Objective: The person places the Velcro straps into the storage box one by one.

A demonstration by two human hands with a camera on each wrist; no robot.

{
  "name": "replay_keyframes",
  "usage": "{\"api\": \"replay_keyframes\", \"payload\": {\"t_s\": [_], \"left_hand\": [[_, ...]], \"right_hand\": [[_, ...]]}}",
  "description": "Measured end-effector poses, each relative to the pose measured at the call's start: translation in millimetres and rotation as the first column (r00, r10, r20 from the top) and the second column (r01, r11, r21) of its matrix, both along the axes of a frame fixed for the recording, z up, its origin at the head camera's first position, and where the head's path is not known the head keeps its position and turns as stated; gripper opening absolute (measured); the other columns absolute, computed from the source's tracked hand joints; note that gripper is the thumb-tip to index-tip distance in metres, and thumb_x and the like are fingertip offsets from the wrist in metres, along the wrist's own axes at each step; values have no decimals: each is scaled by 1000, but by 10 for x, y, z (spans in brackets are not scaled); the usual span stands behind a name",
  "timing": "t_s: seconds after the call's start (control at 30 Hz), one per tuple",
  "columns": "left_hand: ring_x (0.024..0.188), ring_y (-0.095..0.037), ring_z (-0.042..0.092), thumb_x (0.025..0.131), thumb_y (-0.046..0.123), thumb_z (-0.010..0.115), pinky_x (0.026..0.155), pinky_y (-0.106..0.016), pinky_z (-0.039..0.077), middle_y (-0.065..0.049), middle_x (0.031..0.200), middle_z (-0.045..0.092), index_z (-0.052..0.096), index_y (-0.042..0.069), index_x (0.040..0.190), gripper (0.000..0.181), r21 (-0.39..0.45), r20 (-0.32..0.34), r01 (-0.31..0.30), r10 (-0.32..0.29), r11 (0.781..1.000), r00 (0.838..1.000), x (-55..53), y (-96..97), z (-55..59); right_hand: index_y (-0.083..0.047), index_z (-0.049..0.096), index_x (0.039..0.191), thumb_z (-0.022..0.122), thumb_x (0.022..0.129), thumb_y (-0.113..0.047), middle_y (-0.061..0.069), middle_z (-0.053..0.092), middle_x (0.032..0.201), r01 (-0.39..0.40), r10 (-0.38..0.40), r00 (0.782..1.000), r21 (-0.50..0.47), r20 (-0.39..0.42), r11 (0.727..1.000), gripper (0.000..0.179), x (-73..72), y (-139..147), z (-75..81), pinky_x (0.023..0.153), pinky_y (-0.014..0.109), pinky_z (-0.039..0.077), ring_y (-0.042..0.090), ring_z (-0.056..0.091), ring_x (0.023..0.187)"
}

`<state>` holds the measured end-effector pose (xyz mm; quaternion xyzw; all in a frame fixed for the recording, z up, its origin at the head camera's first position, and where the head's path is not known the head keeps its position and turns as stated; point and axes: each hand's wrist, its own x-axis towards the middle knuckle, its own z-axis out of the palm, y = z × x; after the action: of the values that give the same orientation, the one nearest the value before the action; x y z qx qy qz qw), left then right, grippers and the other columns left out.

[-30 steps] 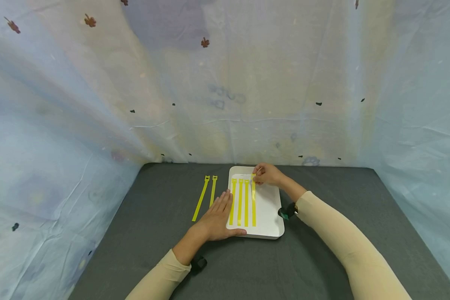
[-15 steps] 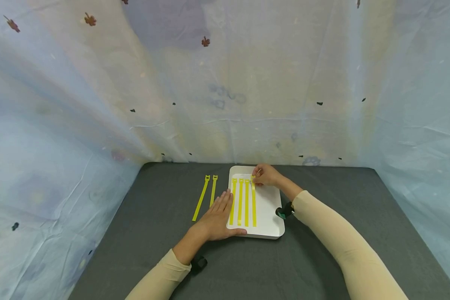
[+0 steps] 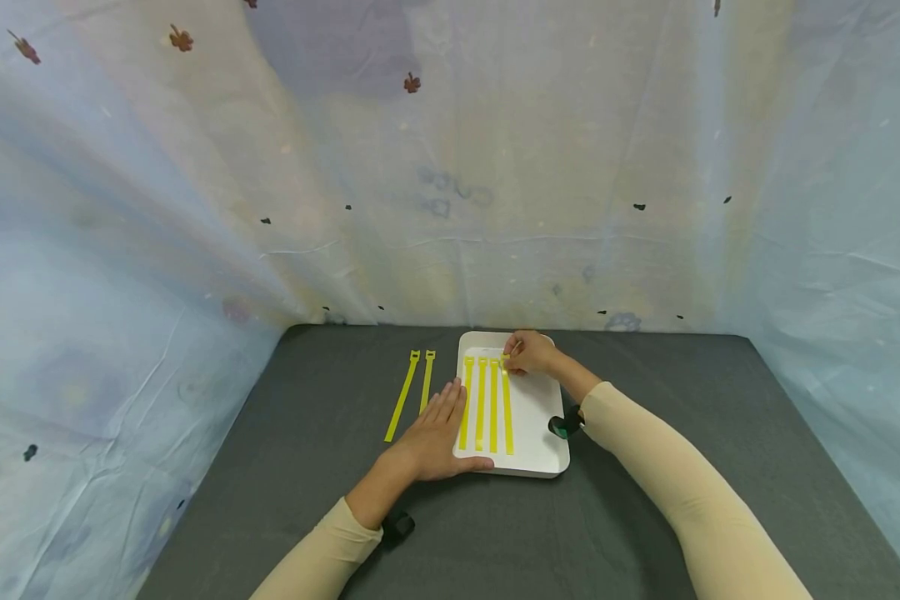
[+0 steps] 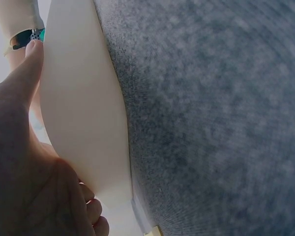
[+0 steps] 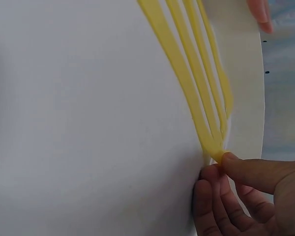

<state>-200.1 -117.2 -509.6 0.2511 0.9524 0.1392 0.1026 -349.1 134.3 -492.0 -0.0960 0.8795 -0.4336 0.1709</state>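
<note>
A shallow white tray [image 3: 537,429] holds several yellow strap-style cable ties, each with a slotted head at the far end. My right hand [image 3: 531,353] pinches the head of the rightmost cable tie [image 3: 507,417] between thumb and fingers. That tie lies lengthwise beside the other cable ties [image 3: 481,408]. In the right wrist view, the thumb [image 5: 241,169] covers the tie's end. My left hand [image 3: 435,437] rests along the tray's left edge, fingers straight and thumb spread across the near left corner. From the left wrist, the tray's outer wall [image 4: 83,108] shows beside the palm.
Two more yellow cable ties, a left one [image 3: 401,404] and a right one [image 3: 427,382], lie left of the tray, the right one partly behind my left hand. Dark grey cloth [image 3: 300,442] covers the table. A patterned curtain [image 3: 450,167] hangs behind it.
My right hand has drawn slightly toward me, bringing the head of the pinched cable tie down and a little left, closer to its neighbour. My left hand and the tray have stayed put.
</note>
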Motion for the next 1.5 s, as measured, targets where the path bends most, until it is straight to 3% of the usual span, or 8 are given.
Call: {"api": "replay_keyframes", "payload": {"t_s": [0.23, 0.63, 1.17, 1.5], "left_hand": [[167, -29, -3, 88, 86, 63, 135, -45, 11, -13, 181, -4, 3, 2, 172, 133, -4, -4, 5, -5, 1000, 1000, 2, -1, 16], [167, -28, -3, 88, 85, 64, 135, -45, 11, -13, 181, -4, 4, 3, 172, 132, 10, 6, -2, 2, 1000, 1000, 11, -2, 16], [167, -29, -2, 89, 82, 66, 135, -45, 12, -15, 181, -2, 6, 1, 172, 131, -4, -12, 4, -4, 1000, 1000, 14, 6, 18], [167, -30, -2, 89, 82, 66, 135, -47, 11, -16, 181, -3, 6, 0, 172, 131, 14, -8, 7, -7, 1000, 1000, 7, -9, -3]], "right_hand": [[3, 64, 109, 79, 97, -4, 6, 62, 85, -7, 9, 1000, 53, -29, 999, 21, -5, 5, -17, 62, 24, 53, 14, 61, 68], [-4, 65, 104, 80, 96, -8, 6, 61, 88, 5, 3, 999, 151, -50, 988, 17, -62, -17, -74, 63, 24, 52, 14, 59, 68], [-3, 65, 106, 82, 95, -9, 6, 61, 90, 6, 7, 997, 175, -72, 985, 20, -36, -13, -58, 63, 25, 50, 15, 56, 70], [-3, 65, 111, 74, 102, -16, 8, 68, 89, -11, 20, 998, 137, -63, 991, 19, 37, 18, 55, 65, 29, 55, 22, 69, 74]]}}
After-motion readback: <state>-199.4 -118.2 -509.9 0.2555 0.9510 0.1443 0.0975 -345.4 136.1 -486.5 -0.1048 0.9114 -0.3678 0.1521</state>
